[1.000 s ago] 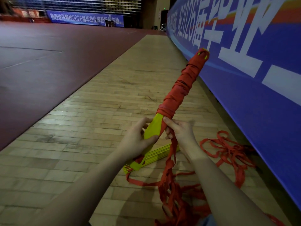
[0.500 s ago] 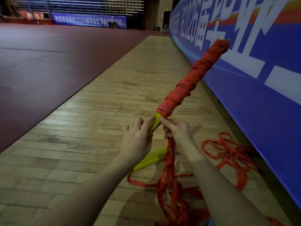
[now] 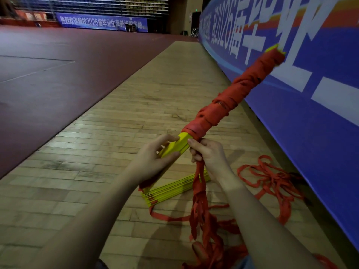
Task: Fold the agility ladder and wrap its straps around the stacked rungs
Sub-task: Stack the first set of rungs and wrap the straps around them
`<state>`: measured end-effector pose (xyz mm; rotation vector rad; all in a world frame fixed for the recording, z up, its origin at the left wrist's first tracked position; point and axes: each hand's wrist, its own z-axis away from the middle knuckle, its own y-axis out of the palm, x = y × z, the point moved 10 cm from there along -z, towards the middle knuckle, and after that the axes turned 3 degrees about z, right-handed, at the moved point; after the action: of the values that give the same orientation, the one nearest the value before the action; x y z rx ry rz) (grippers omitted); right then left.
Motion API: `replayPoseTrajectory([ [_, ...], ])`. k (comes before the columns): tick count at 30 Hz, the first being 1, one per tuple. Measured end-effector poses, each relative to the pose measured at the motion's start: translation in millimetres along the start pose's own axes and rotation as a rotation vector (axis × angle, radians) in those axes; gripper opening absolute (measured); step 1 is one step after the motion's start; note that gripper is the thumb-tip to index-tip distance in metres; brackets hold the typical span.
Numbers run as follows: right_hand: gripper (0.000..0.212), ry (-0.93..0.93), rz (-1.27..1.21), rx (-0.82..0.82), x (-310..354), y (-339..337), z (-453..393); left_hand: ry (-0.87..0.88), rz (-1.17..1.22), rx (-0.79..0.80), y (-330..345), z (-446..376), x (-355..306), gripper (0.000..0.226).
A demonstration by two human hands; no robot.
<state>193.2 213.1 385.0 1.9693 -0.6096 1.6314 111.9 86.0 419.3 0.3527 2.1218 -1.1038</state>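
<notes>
A stack of yellow ladder rungs (image 3: pixel 177 146) points up and to the right, most of its length bound in wound red strap (image 3: pixel 233 100). My left hand (image 3: pixel 153 160) grips the bare yellow lower part of the stack. My right hand (image 3: pixel 209 158) pinches the loose red straps (image 3: pixel 200 193) just below the wound part, and they hang down from it to the floor. The stack's bottom end is hidden behind my left hand.
A second stack of yellow rungs (image 3: pixel 171 189) lies on the wooden floor (image 3: pixel 145 105) beneath my hands. Tangled red strap (image 3: pixel 272 179) is spread on the floor by the blue banner wall (image 3: pixel 310 133) on the right. Dark red court flooring (image 3: pixel 58 74) lies to the left.
The wrapped stack has tilted further right and turned in my left hand, showing its flat yellow face again. My right hand stays at the wrap's lower edge with the strap.
</notes>
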Motion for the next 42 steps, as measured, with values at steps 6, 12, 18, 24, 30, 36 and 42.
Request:
replayPoseTrajectory([
  [6,0.028,0.067,0.018,-0.003,-9.4,-0.8,-1.1,0.066,-0.06,-0.185,-2.1,7.0,-3.5,0.039],
  [12,0.031,0.171,-0.015,0.045,-14.5,6.1,-2.7,0.057,-0.252,-0.304,0.1,9.7,-4.7,0.056],
  [18,0.032,0.119,0.067,-0.114,-10.6,-13.4,-0.9,0.031,-0.352,-0.302,16.4,11.2,-2.9,0.067],
  [24,0.036,0.066,0.042,-0.155,-0.8,-28.2,1.0,-0.043,-0.033,-0.007,38.2,-1.2,4.6,0.055],
  [30,0.043,0.048,0.089,-0.124,-5.4,-21.8,-2.6,-0.151,0.214,0.032,31.7,1.2,6.1,0.046],
  [36,0.039,0.143,0.134,-0.086,-25.1,-12.8,-7.8,-0.119,-0.038,-0.062,25.9,5.3,11.6,0.049],
  [42,0.029,0.339,-0.03,-0.065,-41.0,-6.8,-0.5,0.0,-0.447,-0.13,32.1,10.4,-0.7,0.058],
])
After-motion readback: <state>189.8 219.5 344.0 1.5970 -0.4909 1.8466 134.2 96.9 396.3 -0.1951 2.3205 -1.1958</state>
